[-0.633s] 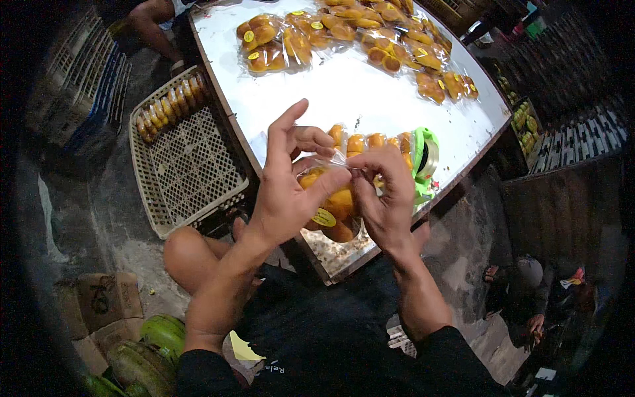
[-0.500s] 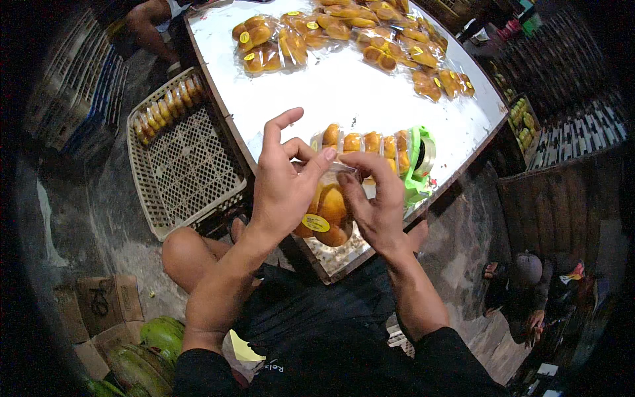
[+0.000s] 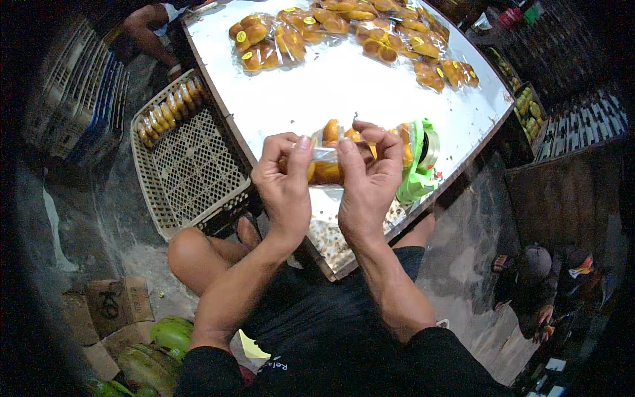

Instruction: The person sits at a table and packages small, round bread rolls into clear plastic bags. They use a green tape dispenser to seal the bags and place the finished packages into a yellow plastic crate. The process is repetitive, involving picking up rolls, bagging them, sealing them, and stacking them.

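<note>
Both hands grip a clear plastic bag of golden-brown bread rolls (image 3: pixel 326 173), held over the near end of the white table (image 3: pixel 311 94). My left hand (image 3: pixel 283 186) pinches its left side, thumb on top. My right hand (image 3: pixel 369 182) does the same at the right side, the two thumbs a little apart. The fingers behind the bag are partly hidden. Just beyond my hands stand more bagged rolls (image 3: pixel 332 130), partly covered by them. A bright green tape dispenser (image 3: pixel 417 164) is right beside my right hand.
Several bagged rolls with yellow labels (image 3: pixel 264 53) lie across the table's far side. A plastic crate (image 3: pixel 192 162) with a row of rolls stands at the left. Green fruit (image 3: pixel 149 360) and cardboard (image 3: pixel 109 308) are at lower left. Another person (image 3: pixel 536 264) is at lower right.
The bag has tipped from hanging upright, label showing, to lying flatter between my hands. My left hand's raised index finger has folded down, and both thumbs now press along the bag's top.
</note>
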Motion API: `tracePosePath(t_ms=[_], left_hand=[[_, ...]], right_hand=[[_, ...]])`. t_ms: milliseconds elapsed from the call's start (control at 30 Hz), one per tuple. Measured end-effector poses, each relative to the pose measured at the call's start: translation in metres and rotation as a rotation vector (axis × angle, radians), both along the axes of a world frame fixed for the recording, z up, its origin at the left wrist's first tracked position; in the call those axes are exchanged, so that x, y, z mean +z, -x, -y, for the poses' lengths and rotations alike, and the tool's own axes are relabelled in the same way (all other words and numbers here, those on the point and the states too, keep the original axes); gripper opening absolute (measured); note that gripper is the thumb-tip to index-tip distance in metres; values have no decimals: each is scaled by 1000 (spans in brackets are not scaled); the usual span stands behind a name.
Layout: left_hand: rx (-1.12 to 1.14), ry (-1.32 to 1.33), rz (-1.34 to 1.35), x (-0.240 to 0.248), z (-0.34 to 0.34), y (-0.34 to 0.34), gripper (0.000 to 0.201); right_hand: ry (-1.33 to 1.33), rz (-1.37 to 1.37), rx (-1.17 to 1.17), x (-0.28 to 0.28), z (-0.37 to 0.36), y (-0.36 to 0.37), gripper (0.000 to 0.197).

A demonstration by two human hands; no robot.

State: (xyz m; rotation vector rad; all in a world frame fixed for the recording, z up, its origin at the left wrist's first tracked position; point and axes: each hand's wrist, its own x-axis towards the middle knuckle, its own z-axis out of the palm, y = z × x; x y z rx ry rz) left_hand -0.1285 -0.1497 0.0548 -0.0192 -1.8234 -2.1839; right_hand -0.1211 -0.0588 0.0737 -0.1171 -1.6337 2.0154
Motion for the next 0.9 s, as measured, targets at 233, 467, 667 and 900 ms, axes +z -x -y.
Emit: tracePosePath(t_ms=[233,467,667,900], left_hand=[[114,-178,-81,-16,6,17,19],[22,-83,-51,-20,-12,22,21],[1,19,8,-30,-14,15,19],[21,61,145,-56,-17,9,19]], right_hand=[[-581,360,-419,-55,-148,-34,36],[-542,874,-219,-94,-202,-21,48],[-587,655,-384,-109,-189,-70,41],[-264,260,39,-51,-68,-58,14]])
